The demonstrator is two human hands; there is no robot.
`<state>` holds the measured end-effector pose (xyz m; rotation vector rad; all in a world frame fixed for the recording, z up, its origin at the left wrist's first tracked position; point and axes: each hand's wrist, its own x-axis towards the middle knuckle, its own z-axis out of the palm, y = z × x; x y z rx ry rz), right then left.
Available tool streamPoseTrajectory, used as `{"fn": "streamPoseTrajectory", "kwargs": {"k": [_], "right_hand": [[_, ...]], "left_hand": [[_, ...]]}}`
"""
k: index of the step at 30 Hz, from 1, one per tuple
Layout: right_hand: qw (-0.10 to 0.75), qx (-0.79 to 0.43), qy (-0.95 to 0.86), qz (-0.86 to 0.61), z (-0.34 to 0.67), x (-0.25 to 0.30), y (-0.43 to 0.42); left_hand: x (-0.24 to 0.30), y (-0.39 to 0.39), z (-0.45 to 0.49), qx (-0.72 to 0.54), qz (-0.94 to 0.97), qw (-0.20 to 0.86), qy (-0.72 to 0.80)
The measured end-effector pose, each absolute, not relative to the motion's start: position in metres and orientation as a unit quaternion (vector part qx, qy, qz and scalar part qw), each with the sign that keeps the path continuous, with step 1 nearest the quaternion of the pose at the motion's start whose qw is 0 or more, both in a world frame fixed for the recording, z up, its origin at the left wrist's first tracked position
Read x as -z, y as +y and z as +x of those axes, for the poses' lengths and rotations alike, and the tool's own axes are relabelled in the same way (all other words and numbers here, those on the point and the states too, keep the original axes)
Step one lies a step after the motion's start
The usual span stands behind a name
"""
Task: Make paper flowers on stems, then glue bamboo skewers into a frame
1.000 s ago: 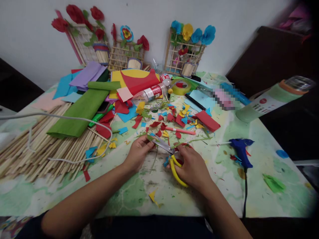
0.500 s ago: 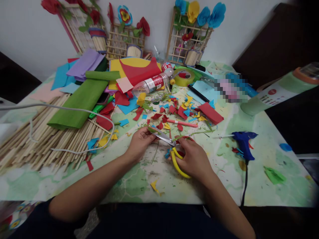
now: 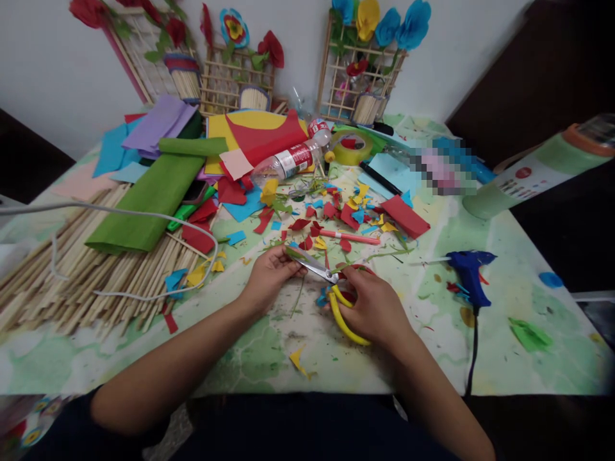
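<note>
Green-patterned table point(image 3: 480, 358) against a white wall point(image 3: 57, 70), strewn with paper scraps point(image 3: 342, 218). A plastic bottle point(image 3: 288, 163) lies on its side, contents unclear. Near the table's centre, the right hand point(image 3: 372, 307) has its grip clenched on yellow-handled scissors point(image 3: 312, 266); the left hand point(image 3: 269, 275) pinches a green paper strip point(image 3: 291, 251) at the blades.

The green-patterned table point(image 3: 552, 371) bears bamboo sticks point(image 3: 72, 282), paper scraps point(image 3: 336, 218) — and a blue glue gun point(image 3: 467, 272).

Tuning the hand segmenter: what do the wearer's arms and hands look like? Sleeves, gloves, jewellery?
Left hand and right hand are bare: no gloves, no rings or watch visible. Both forearms are uncovered; dark navy fabric, likely a short sleeve, begins near the left elbow.
</note>
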<state>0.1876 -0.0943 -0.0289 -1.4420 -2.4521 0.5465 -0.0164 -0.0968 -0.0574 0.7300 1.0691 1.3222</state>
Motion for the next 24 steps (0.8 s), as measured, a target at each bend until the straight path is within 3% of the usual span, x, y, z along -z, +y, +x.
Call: {"fn": "streamPoseTrajectory", "kwargs": {"k": [24], "right_hand": [[0.126, -0.215, -0.836, -0.489, 0.1882, 0.0265, -0.0941]], "left_hand": [[0.0531, -0.0955, -0.0166, -0.567, 0.294, 0.615, 0.462]]}}
